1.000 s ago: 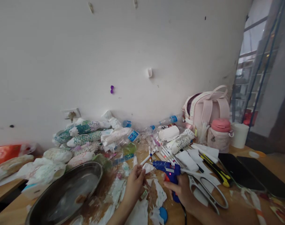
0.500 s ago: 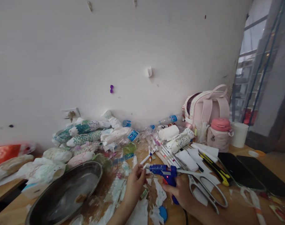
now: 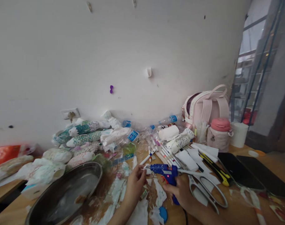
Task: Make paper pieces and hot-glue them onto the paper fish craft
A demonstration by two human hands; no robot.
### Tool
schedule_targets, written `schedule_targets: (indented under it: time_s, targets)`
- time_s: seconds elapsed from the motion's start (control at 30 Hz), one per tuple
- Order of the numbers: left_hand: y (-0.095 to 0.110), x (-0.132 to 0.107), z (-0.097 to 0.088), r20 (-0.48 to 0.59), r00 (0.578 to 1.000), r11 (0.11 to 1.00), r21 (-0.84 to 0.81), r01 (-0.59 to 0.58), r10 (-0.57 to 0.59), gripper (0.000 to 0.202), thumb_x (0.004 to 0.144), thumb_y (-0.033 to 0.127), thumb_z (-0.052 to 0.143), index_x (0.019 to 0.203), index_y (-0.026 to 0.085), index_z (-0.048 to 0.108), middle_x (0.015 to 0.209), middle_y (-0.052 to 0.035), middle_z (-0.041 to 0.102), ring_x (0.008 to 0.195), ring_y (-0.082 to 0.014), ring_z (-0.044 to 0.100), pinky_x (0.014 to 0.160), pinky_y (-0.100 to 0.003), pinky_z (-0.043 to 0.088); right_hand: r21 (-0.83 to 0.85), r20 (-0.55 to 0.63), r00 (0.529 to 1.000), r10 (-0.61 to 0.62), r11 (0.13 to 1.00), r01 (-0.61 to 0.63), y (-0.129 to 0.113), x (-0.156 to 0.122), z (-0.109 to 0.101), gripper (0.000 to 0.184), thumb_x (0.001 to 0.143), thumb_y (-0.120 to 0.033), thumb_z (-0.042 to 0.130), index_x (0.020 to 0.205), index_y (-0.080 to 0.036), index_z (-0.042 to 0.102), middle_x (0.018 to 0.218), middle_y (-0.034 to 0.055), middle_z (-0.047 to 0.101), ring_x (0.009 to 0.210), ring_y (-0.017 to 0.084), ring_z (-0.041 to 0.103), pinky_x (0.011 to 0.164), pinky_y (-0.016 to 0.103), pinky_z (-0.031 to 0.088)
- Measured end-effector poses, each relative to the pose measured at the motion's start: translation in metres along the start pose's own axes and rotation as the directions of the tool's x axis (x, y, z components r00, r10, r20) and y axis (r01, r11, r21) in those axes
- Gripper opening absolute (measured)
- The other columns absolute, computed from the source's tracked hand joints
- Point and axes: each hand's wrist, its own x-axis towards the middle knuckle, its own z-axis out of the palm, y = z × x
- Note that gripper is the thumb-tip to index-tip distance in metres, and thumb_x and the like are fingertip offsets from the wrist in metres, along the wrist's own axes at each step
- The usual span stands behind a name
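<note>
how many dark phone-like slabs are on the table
2: the first slab lies just right of the yellow-and-black tool, the second slab right of the first. More may be hidden.

The right hand (image 3: 180, 189) covered much of the blue glue gun (image 3: 163, 169) at its handle, and the print on its label (image 3: 167, 172) was too small to read. The left hand (image 3: 135, 181) partly hid a white piece (image 3: 148, 170); whether the nozzle touched it could not be told. Below the grip, the bottom edge cut off the black cord (image 3: 185, 216) and, leftward, the metal basin (image 3: 69, 187).
</note>
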Motion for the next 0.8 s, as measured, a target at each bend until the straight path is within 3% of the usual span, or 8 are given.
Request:
schedule_targets:
  time_s: [0.37, 0.53, 0.67, 0.8]
  targets:
    - [-0.002, 0.001, -0.001, -0.012, 1.000, 1.000, -0.021, -0.010, 0.010, 0.033, 0.060, 0.045, 0.067, 0.074, 0.019, 0.054, 0.050, 0.0043, 0.062, 0.037, -0.0106, 0.049, 0.041, -0.023, 0.037, 0.126, -0.012, 1.000, 0.020, 0.992, -0.018, -0.001, 0.001, 0.003, 0.021, 0.058, -0.034, 0.061, 0.074, -0.021, 0.057, 0.041, -0.0085, 0.043, 0.036, 0.010, 0.038, 0.037, 0.022, 0.032]
    - [-0.003, 0.002, -0.002, -0.018, 1.000, 0.999, -0.046, -0.001, 0.001, 0.036, 0.058, 0.048, 0.068, 0.074, 0.019, 0.052, 0.046, 0.0059, 0.059, 0.036, -0.0105, 0.047, 0.041, -0.022, 0.034, 0.214, -0.005, 1.000, 0.005, 0.977, -0.004, -0.004, 0.005, 0.002, 0.021, 0.056, -0.030, 0.059, 0.074, -0.018, 0.060, 0.050, -0.0055, 0.053, 0.035, 0.009, 0.038, 0.034, 0.022, 0.034]
    - [0.000, 0.000, -0.002, 0.020, 0.999, 0.997, -0.077, 0.028, -0.027, 0.037, 0.058, 0.048, 0.069, 0.074, 0.019, 0.051, 0.041, 0.0078, 0.055, 0.037, -0.0097, 0.047, 0.043, -0.021, 0.033, 0.296, -0.040, 0.999, 0.002, 0.955, 0.010, -0.009, 0.007, 0.000, 0.021, 0.058, -0.029, 0.058, 0.075, -0.016, 0.059, 0.044, -0.0065, 0.048, 0.037, 0.009, 0.037, 0.037, 0.022, 0.036]
    - [0.002, -0.004, 0.001, 0.088, 0.994, 0.991, -0.111, 0.079, -0.069, 0.038, 0.058, 0.049, 0.068, 0.074, 0.019, 0.051, 0.043, 0.0058, 0.058, 0.038, -0.0097, 0.049, 0.045, -0.021, 0.035, 0.354, -0.077, 0.996, 0.037, 0.935, -0.007, -0.010, 0.009, 0.001, 0.036, 0.062, -0.038, 0.062, 0.090, -0.015, 0.056, 0.063, -0.0002, 0.064, 0.041, 0.008, 0.044, 0.039, 0.021, 0.035]
